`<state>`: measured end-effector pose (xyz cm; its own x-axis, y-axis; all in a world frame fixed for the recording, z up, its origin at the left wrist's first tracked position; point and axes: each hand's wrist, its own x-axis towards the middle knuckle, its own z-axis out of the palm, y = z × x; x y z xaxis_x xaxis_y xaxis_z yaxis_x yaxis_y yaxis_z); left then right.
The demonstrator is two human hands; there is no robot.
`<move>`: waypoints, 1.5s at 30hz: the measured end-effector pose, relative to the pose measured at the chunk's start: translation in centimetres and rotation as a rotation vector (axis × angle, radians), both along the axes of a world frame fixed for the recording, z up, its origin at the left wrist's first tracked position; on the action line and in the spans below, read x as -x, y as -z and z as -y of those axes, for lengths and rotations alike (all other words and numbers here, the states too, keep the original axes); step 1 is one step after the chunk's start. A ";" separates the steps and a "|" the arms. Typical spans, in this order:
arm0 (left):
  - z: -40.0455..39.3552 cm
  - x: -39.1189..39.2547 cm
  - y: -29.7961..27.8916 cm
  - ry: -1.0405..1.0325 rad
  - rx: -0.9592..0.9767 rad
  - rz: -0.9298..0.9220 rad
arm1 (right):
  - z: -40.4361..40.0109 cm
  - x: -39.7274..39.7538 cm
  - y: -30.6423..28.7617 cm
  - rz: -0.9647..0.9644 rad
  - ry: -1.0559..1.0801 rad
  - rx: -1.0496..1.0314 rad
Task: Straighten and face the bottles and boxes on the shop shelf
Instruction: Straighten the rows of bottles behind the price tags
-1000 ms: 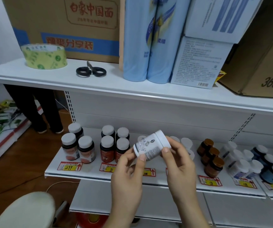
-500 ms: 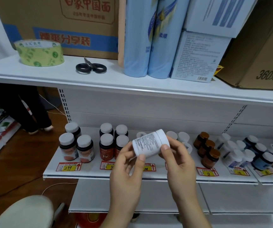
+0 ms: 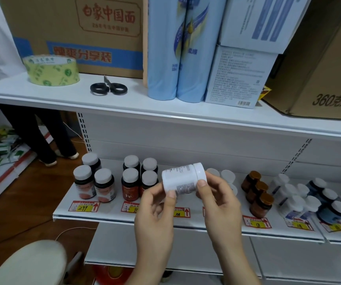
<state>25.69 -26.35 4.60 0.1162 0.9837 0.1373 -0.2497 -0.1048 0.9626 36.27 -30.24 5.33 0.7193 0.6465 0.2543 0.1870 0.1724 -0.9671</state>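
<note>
Both hands, left hand and right hand, pinch the tilted white bottle; if it slips, it could topple the dark bottles just beside.

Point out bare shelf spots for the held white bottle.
Lower shelf: bare strip between the dark red-label jars and amber brown jars, partly behind both hands. Upper: around the black scissors. Crowded right of the amber jars.

three amber bottles, two blue rolls, one tape roll.
</note>
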 end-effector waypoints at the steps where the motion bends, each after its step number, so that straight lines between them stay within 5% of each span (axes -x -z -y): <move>1: 0.0 -0.1 0.1 -0.012 -0.013 -0.013 | 0.1 -0.1 0.2 -0.006 -0.004 0.004; 10: 0.0 -0.7 0.2 -0.001 -0.010 0.069 | 0.3 -0.3 0.1 -0.002 -0.028 -0.026; 37: -0.5 0.5 0.1 -0.003 0.016 -0.082 | -0.2 0.5 0.8 -0.008 -0.036 -0.020; 45: -2.0 0.2 2.1 0.154 0.200 -0.195 | -0.1 0.6 0.7 -0.027 -0.035 -0.062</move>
<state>25.50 -24.32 2.53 0.2707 0.9578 -0.0967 -0.0565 0.1161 0.9916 35.67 -30.13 4.62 0.7038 0.6550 0.2751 0.1538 0.2376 -0.9591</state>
